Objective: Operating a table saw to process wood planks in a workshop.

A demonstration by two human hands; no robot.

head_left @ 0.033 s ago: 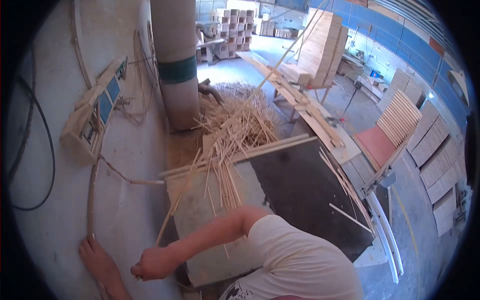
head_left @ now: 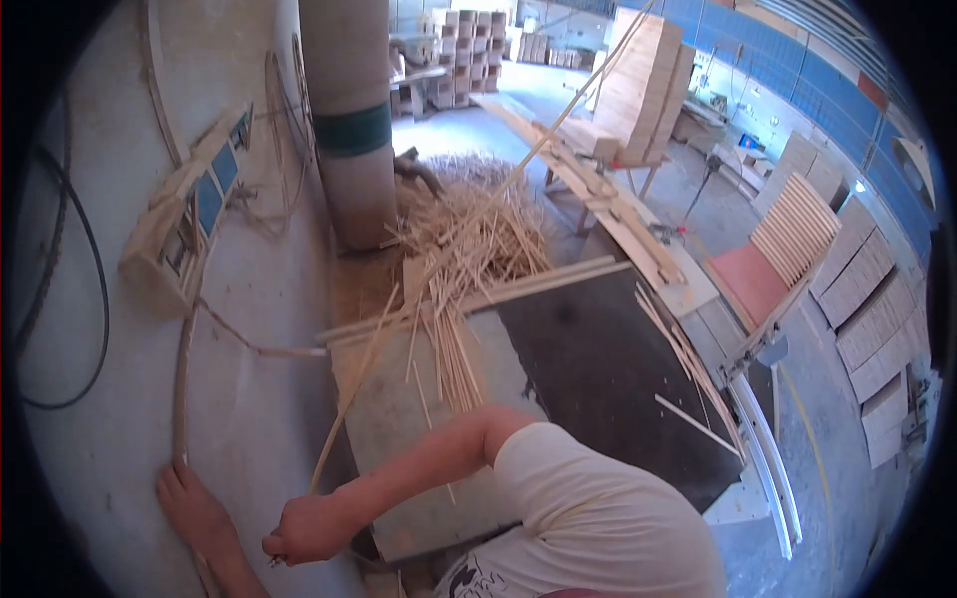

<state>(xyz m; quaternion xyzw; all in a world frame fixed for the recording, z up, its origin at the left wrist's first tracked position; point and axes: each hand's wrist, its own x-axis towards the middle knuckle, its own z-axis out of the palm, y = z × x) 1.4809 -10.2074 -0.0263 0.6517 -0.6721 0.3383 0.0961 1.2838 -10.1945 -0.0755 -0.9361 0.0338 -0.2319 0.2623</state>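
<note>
My left hand (head_left: 197, 510) lies against the pale wall at lower left, its fingers stretched over a narrow brown strip (head_left: 183, 399) that runs up the wall. To its right, my right hand (head_left: 311, 528) is closed in a fist. A small metallic tip (head_left: 276, 560) pokes out below that fist; the rest of the object is hidden in the fingers. My bent right arm crosses in front of a board-covered work surface (head_left: 439, 518), part grey and part dark.
Loose thin wooden sticks (head_left: 454, 359) spill from a large heap (head_left: 488, 224) beside a thick column (head_left: 349, 189). A switch box (head_left: 164, 254) hangs on the wall near a black cable (head_left: 100, 329). Metal rails (head_left: 773, 478) and a slatted wooden piece (head_left: 793, 229) stand at right.
The view has shifted very slightly. Both hands stay in nearly the same places, and a little more of the metallic tip shows below my right hand.
</note>
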